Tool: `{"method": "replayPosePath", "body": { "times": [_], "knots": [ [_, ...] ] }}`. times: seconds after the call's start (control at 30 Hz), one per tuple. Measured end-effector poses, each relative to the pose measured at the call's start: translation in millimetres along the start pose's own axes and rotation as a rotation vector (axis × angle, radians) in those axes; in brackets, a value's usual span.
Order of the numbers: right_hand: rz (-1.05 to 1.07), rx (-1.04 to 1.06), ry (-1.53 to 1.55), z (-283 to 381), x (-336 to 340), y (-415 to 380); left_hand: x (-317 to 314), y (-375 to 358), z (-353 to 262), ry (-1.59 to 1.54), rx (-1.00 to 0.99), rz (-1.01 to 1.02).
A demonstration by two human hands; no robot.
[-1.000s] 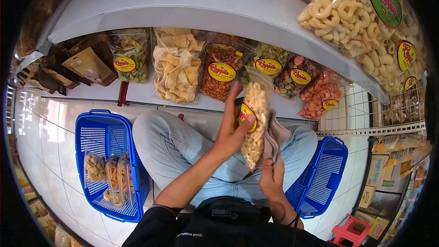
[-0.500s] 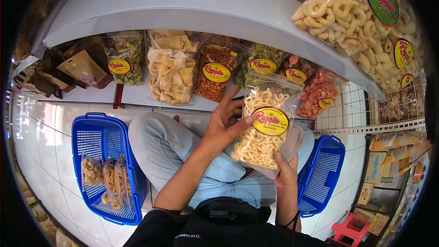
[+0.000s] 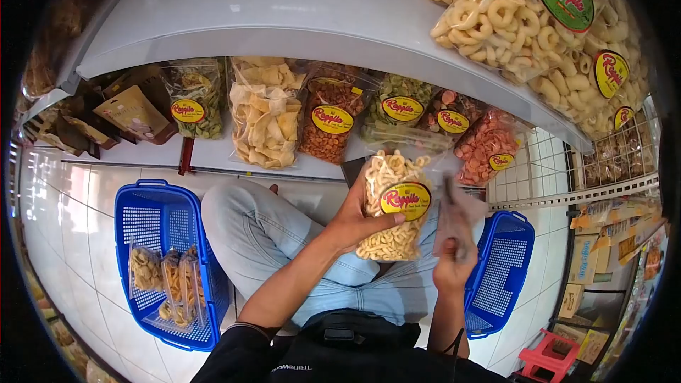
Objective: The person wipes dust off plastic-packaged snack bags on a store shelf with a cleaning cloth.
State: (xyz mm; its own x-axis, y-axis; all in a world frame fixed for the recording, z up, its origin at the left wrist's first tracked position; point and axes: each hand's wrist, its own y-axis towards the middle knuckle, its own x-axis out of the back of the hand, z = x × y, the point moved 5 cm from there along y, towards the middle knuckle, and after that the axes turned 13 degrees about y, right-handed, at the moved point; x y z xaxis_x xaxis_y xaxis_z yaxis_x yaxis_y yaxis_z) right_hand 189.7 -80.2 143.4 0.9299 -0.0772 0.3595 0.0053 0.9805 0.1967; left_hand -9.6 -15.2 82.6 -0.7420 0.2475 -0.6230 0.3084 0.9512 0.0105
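Observation:
My left hand is wrapped round a clear plastic bag of small ring-shaped snacks, its thumb pressing on the front below the yellow label. The bag stands upright above my lap. Just right of it, my right hand is closed on a thin pale pinkish cloth, which is smeared by motion along with the fingers. A small gap separates the cloth from the bag.
On the lower shelf stand bags of chips, brown bits and pink crackers. A blue basket with several snack packs stands left; another blue basket stands right. The upper shelf edge overhangs; large snack bags sit above.
My left hand has taken hold of the snack bag by its side, and the bag has turned more upright. My right hand has left the bag's bottom and moved right with the cloth.

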Motion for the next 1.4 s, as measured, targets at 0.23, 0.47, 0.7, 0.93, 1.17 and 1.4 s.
{"method": "replayPosePath", "body": {
  "times": [0.23,0.47,0.7,0.93,1.17,1.4],
  "knots": [
    [0.475,0.479,-0.542,80.5,-82.0,51.1,20.9,3.5,30.5,0.126,-0.061,0.063],
    [0.503,0.449,-0.455,85.0,-88.2,78.8,21.0,-7.0,5.9,0.396,-0.16,0.009],
    [0.386,0.412,-0.44,80.2,-67.0,96.4,11.8,-3.5,-2.2,0.231,-0.065,-0.011],
    [0.264,0.268,-0.298,59.5,-43.5,105.7,0.8,-6.6,-17.1,-0.124,0.027,0.012],
    [0.54,0.33,-0.418,74.1,-74.3,98.1,23.3,-4.1,33.1,-0.434,0.205,-0.048],
    [0.716,0.374,-0.488,86.7,-90.7,48.2,26.2,-5.1,13.0,-0.885,0.037,0.091]
  ]
}}
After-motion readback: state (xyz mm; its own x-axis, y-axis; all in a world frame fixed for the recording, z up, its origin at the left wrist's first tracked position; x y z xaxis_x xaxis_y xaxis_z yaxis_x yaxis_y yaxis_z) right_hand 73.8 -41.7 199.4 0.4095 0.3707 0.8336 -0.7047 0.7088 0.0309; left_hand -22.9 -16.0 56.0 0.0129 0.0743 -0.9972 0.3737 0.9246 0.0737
